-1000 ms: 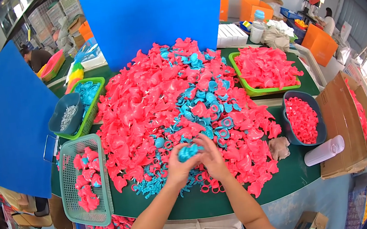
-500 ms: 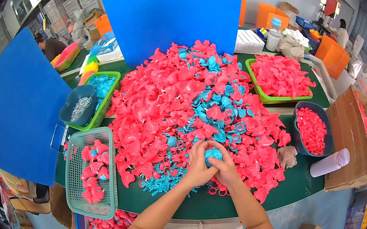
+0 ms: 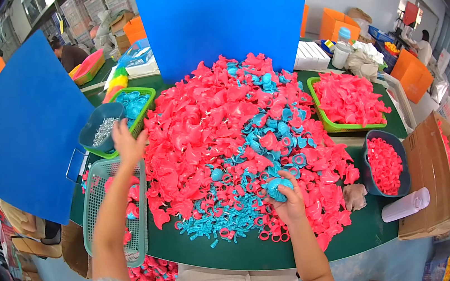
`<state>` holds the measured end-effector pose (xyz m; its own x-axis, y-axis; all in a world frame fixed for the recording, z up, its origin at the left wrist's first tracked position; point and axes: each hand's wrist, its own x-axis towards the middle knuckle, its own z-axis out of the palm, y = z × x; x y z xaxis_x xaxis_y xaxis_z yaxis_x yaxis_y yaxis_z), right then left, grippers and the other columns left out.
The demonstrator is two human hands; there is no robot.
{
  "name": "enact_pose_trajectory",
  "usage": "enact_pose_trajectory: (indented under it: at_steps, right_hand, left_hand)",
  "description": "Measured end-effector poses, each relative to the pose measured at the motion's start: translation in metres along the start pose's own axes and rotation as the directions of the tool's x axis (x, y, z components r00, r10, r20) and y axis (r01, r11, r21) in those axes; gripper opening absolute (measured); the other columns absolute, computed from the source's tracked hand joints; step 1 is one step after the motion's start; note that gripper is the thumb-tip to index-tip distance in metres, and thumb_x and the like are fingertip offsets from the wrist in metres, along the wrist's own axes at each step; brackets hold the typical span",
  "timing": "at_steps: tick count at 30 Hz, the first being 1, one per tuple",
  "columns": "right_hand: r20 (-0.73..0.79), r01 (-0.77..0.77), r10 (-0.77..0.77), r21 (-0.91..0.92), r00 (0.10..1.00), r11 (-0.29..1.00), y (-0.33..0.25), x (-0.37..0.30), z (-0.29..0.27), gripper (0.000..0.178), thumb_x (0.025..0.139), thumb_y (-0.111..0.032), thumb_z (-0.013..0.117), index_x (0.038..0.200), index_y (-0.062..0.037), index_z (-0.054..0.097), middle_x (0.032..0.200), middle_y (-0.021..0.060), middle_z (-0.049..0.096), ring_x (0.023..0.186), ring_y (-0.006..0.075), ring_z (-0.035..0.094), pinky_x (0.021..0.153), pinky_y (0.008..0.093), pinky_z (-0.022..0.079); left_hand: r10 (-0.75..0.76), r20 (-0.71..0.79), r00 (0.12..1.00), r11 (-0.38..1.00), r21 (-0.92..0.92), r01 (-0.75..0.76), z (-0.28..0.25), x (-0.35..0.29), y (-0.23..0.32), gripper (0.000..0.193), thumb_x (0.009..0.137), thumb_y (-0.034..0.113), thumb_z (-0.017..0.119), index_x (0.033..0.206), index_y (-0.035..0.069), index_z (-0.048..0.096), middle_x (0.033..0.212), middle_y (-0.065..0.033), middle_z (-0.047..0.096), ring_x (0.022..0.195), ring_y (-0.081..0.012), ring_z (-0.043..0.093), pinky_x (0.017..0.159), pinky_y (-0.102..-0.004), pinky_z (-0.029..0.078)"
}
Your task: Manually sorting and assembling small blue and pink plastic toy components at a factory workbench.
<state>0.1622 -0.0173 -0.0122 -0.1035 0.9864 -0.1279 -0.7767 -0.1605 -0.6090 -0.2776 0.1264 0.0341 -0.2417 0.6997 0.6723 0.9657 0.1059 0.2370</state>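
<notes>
My left hand [image 3: 130,141] is stretched out at the left, fingers apart, beside the dark blue-grey bowl [image 3: 87,136] of small silvery metal pieces [image 3: 104,130]. Nothing shows in it. Low over the front of the heap, my right hand [image 3: 290,204] grips a rounded blue plastic part [image 3: 279,189] between thumb and fingers. Around it lies a large heap of glossy pink plastic parts [image 3: 194,116], mixed with blue cup-like parts [image 3: 268,127]. Small blue pieces [image 3: 215,220] and pink rings [image 3: 272,229] are scattered at the heap's near edge.
A mesh basket [image 3: 90,213] with pink-and-blue pieces stands under my left forearm. The green basket [image 3: 147,102] holds blue parts. On the right are a green tray [image 3: 347,126] of pink parts, a bowl [image 3: 404,180] of pink rings, a pale bottle [image 3: 406,205] and a cardboard box [image 3: 425,172].
My hands were together around the blue part. The left has let go and swung up and left to the bowl of metal pieces; the right keeps the blue part and has shifted slightly right.
</notes>
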Motion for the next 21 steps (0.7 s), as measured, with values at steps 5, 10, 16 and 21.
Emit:
enact_pose_trajectory:
  at_steps: [5, 10, 16, 21]
  right_hand:
    - [-0.022, 0.02, -0.02, 0.01, 1.0, 1.0, 0.001, 0.002, -0.008, 0.041, 0.084, -0.006, 0.06, 0.123, -0.0106, 0.048, 0.11, 0.0185, 0.06, 0.087, 0.0366, 0.065, 0.067, 0.0425, 0.059]
    - [-0.023, -0.004, 0.004, -0.016, 1.0, 1.0, 0.001, 0.001, -0.003, 0.04, 0.085, -0.005, 0.059, 0.123, -0.0118, 0.048, 0.111, 0.0153, 0.061, 0.09, 0.0328, 0.066, 0.07, 0.0417, 0.057]
    - [-0.046, 0.003, -0.004, -0.014, 0.999, 1.0, -0.001, 0.004, -0.007, 0.041, 0.085, -0.006, 0.059, 0.124, -0.0113, 0.047, 0.111, 0.018, 0.059, 0.091, 0.0374, 0.064, 0.07, 0.0433, 0.058]
    - [-0.036, 0.007, -0.008, -0.031, 0.999, 1.0, 0.0, 0.003, -0.004, 0.04, 0.086, -0.006, 0.059, 0.124, -0.0113, 0.047, 0.112, 0.018, 0.059, 0.091, 0.0374, 0.064, 0.07, 0.0432, 0.058]
  left_hand:
    - [-0.285, 0.331, 0.9, 0.872, 0.478, 0.1, -0.015, 0.028, -0.099, 0.056, 0.075, 0.028, 0.074, 0.123, 0.008, 0.051, 0.128, -0.0138, 0.051, 0.123, -0.0348, 0.044, 0.098, -0.059, 0.035]
    - [-0.217, 0.436, 0.873, 0.904, 0.427, 0.011, -0.001, 0.023, -0.147, 0.028, 0.077, 0.027, 0.072, 0.096, 0.008, 0.065, 0.094, -0.0148, 0.067, 0.097, -0.0327, 0.062, 0.085, -0.0519, 0.045]
    - [-0.129, 0.315, 0.94, 0.928, 0.373, 0.002, 0.0, 0.028, -0.115, 0.024, 0.077, 0.027, 0.072, 0.09, 0.008, 0.064, 0.086, -0.0136, 0.068, 0.086, -0.0347, 0.064, 0.074, -0.049, 0.047]
    - [-0.014, 0.239, 0.971, 0.958, 0.28, -0.055, -0.016, 0.033, -0.034, 0.022, 0.079, 0.026, 0.069, 0.091, 0.009, 0.063, 0.088, -0.0121, 0.066, 0.093, -0.0322, 0.061, 0.079, -0.0534, 0.043]
